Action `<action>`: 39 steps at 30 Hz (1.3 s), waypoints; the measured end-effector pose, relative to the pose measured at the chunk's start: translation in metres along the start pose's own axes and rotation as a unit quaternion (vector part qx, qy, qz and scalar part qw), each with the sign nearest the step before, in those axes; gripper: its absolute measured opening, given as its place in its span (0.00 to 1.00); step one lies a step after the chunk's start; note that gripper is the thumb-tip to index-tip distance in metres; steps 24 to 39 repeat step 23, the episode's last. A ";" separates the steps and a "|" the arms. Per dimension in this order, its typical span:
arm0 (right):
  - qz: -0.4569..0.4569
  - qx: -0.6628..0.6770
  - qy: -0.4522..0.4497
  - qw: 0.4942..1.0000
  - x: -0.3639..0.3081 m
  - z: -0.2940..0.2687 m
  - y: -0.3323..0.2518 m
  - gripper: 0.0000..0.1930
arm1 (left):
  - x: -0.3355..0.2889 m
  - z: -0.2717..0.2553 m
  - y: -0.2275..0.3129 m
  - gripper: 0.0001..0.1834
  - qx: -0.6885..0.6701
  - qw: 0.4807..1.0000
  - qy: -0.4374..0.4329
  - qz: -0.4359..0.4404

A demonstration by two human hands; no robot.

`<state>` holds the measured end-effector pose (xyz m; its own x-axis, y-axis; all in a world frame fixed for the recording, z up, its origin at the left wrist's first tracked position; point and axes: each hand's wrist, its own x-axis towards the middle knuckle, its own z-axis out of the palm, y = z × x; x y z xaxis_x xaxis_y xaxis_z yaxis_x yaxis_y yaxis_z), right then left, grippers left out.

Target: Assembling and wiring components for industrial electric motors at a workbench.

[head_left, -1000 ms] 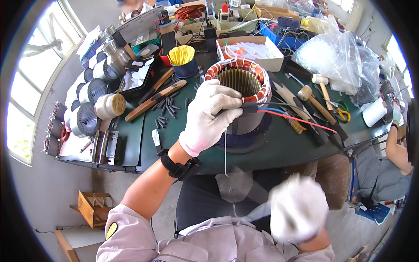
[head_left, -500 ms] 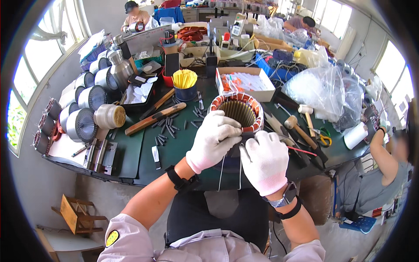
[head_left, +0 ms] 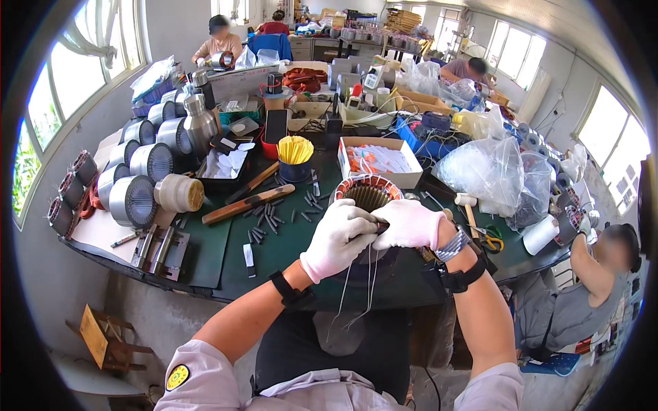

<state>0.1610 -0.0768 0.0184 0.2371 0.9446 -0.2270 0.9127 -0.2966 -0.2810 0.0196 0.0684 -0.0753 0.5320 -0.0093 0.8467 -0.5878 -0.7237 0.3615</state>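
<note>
A motor stator with copper windings laced in white stands at the near middle of the bench. My left hand, in a white glove, bends its fingers over the near-left rim of the winding. From the right, my gloved right hand brings thumb and fingertips together at the near rim, touching the left fingertips. What lies between the right fingertips is hidden. Thin white cord hangs in loose strands below the meeting fingers, over the bench edge. Another bit of cord loops up above the stator's far rim.
Left of the stator lie a wooden stick and several small dark pegs. Behind stand a pot of yellow strips and a white carton. Metal cores crowd the left; scissors and a mallet lie right. Co-workers sit around.
My right hand has turned and swung in level over the near rim, its forearm now farther right. Both hanging cord strands have drawn together and reach lower. The view has tilted up a little.
</note>
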 end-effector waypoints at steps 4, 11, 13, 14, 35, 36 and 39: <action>-0.079 0.170 0.196 0.963 -0.020 0.004 0.001 0.29 | -0.002 -0.001 0.002 0.09 0.016 1.000 0.009 -0.010; -0.168 0.622 0.423 0.638 -0.084 0.051 -0.064 0.10 | -0.001 0.000 0.004 0.10 0.033 0.999 0.017 -0.014; -0.081 0.620 0.395 0.673 -0.099 0.086 -0.083 0.10 | -0.004 -0.001 0.001 0.11 0.032 0.999 0.018 -0.013; -0.052 0.472 0.432 0.767 -0.102 0.104 -0.075 0.08 | -0.003 0.000 0.002 0.11 0.032 0.999 0.012 -0.008; 0.070 0.407 0.427 0.804 -0.064 0.137 -0.083 0.13 | -0.002 -0.002 0.005 0.11 0.044 0.999 0.002 -0.020; 0.070 0.407 0.427 0.804 -0.064 0.137 -0.083 0.13 | -0.002 -0.002 0.005 0.11 0.044 0.999 0.002 -0.020; 0.070 0.407 0.427 0.804 -0.064 0.137 -0.083 0.13 | -0.002 -0.002 0.005 0.11 0.044 0.999 0.002 -0.020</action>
